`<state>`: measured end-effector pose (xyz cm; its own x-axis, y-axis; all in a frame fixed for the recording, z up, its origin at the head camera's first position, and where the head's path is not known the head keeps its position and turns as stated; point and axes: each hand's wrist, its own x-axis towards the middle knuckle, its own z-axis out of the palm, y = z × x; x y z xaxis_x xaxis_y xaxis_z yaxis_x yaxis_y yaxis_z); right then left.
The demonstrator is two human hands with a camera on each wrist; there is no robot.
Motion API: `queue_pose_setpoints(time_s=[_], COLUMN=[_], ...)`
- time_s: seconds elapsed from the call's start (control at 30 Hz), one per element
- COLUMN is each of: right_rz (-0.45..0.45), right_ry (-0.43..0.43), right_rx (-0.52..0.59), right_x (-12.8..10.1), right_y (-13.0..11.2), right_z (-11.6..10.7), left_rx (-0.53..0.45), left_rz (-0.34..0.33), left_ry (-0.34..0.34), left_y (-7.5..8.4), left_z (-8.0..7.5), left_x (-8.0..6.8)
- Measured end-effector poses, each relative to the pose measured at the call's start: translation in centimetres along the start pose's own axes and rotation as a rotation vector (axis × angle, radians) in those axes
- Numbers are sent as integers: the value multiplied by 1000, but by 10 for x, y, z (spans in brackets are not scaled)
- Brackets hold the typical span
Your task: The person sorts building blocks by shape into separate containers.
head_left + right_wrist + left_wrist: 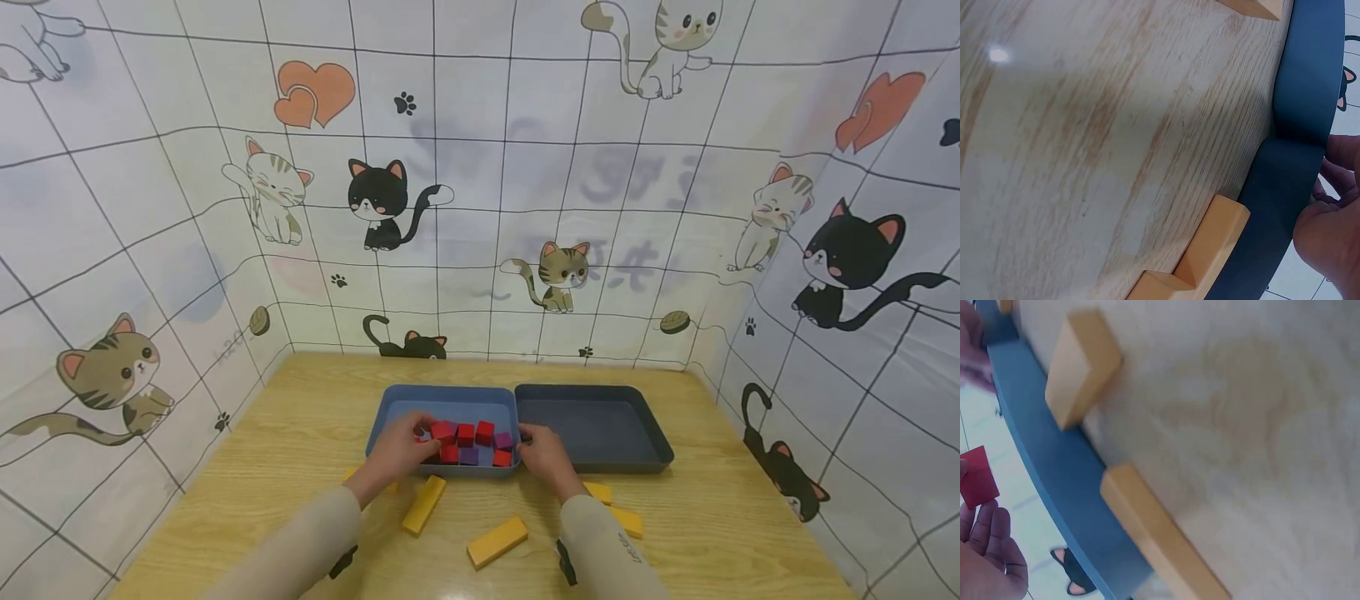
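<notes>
In the left wrist view my left hand pinches a red cube between thumb and fingers. From the head view that left hand is over the left end of the blue tray, which holds several red and purple cubes. My right hand grips the blue tray's right rim, where it meets the dark grey tray. The right wrist view has its fingers bent at the junction of the two trays, partly hidden behind the walls.
Several yellow blocks lie on the wooden table before the trays: one block near the left forearm, another in the middle, and a further block beside the right forearm. Cat-printed cloth walls the table's back and sides.
</notes>
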<state>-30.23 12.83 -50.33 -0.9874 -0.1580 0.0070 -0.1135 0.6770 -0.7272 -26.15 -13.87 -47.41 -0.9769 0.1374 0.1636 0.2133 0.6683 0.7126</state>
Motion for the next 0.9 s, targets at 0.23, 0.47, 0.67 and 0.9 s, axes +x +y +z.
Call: queue_pose_setpoints(time_s=[0.23,0.47,0.67,0.9], right_rz=[2,-8,5,-11], right_ry=[5,12,11,21], right_rx=[14,1,6,-9], right_x=[1,-1,-2,-1], right_y=[3,2,-1,0], right_z=[1,0,-1,1], left_rx=[-18,-36,-30,27], left_rz=[-66,-142,-169,-202], left_ry=[91,93,98,98], left_y=[-12,-21,-28,-37], left_z=[-13,-18,-17,-12], left_x=[20,33,40,46])
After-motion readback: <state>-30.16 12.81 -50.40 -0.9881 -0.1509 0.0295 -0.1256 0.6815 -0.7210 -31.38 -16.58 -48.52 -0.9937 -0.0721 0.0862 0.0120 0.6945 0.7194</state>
